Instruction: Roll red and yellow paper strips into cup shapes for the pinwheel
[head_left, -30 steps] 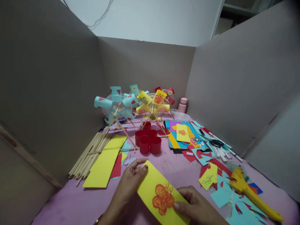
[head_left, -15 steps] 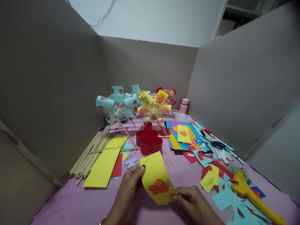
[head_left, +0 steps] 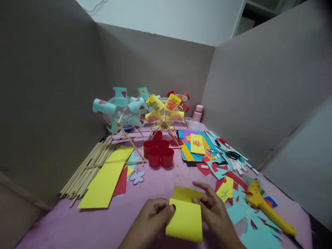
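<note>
A strip of yellow paper (head_left: pixel 185 219), bent over on itself with its plain side showing, is held low in front of me. My left hand (head_left: pixel 157 216) pinches its left edge, thumb on top. At its right edge my right hand (head_left: pixel 211 211) grips it between thumb and fingers, the index finger stretched out beyond the paper. The drawing on the strip is hidden. Beyond the hands stand several red paper rings (head_left: pixel 155 157). A purple paper flower (head_left: pixel 137 176) lies to the left of them.
Wooden sticks (head_left: pixel 80 173) and a long yellow sheet (head_left: pixel 106 183) lie left. Behind stand stick-legged wheels with blue (head_left: pixel 103 106) and yellow cups (head_left: pixel 155 102). On the right are a yellow glue gun (head_left: pixel 269 211), paper scraps (head_left: pixel 236 207), scissors (head_left: pixel 232 155) and a pink bottle (head_left: pixel 198 113).
The yellow paper has gone from nearly flat, orange drawing showing, to folded over with its plain side out. Both hands have moved closer together, and the view has shifted slightly.
</note>
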Available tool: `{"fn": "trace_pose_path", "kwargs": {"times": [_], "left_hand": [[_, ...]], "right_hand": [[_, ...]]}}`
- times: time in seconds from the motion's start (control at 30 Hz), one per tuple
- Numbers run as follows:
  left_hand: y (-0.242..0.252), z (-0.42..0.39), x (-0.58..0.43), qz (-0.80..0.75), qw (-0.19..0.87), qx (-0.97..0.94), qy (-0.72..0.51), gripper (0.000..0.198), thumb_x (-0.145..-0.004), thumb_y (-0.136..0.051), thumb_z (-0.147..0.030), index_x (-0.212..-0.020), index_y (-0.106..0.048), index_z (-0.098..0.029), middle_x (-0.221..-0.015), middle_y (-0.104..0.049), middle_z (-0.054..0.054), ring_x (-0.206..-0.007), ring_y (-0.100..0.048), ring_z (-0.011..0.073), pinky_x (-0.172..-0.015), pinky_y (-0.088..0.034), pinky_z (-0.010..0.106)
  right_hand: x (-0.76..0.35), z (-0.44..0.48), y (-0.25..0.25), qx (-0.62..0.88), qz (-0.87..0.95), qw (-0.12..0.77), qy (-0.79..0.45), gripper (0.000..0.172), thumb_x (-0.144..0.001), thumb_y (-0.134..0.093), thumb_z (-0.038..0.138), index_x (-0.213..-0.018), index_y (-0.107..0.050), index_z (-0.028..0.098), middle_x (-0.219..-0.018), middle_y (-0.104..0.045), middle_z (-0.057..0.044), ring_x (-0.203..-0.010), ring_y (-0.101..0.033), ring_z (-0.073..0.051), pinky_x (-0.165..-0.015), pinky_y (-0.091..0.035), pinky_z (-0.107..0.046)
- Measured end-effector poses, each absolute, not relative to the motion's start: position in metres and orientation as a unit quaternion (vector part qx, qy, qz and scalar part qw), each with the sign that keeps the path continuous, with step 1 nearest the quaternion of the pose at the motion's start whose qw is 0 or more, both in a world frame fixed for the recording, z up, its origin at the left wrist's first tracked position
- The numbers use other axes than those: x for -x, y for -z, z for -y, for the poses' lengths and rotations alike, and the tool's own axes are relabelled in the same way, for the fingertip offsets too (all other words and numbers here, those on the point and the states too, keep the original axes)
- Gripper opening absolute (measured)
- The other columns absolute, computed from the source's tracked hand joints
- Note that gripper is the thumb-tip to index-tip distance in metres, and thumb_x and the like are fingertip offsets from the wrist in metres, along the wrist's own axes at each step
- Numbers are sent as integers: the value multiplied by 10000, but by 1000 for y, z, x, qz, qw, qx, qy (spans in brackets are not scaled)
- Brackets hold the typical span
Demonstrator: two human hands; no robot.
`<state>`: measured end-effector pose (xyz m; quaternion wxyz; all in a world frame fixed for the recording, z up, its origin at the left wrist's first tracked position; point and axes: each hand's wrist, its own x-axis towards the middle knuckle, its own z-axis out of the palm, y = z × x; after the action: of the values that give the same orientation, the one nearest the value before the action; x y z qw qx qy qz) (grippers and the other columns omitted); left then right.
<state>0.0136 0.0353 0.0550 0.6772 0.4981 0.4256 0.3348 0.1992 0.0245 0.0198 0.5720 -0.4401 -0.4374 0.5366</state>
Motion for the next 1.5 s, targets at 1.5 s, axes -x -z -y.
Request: {"fn": "trace_pose_path", "kwargs": {"times": [1.5], "left_hand": [[-54,-46,-14,-509,526,-549,-403,348,-835,-492,-449,-691,-661,-181,-609,-648,27,-493,-473,134,-502,-363,237]], "right_hand": [[-208,-39,-32,435,196,490,-730,311,-512,-803,359,-581,-590,143,-367,-414,115,-312,-218,10,-309,-171,-117]]}}
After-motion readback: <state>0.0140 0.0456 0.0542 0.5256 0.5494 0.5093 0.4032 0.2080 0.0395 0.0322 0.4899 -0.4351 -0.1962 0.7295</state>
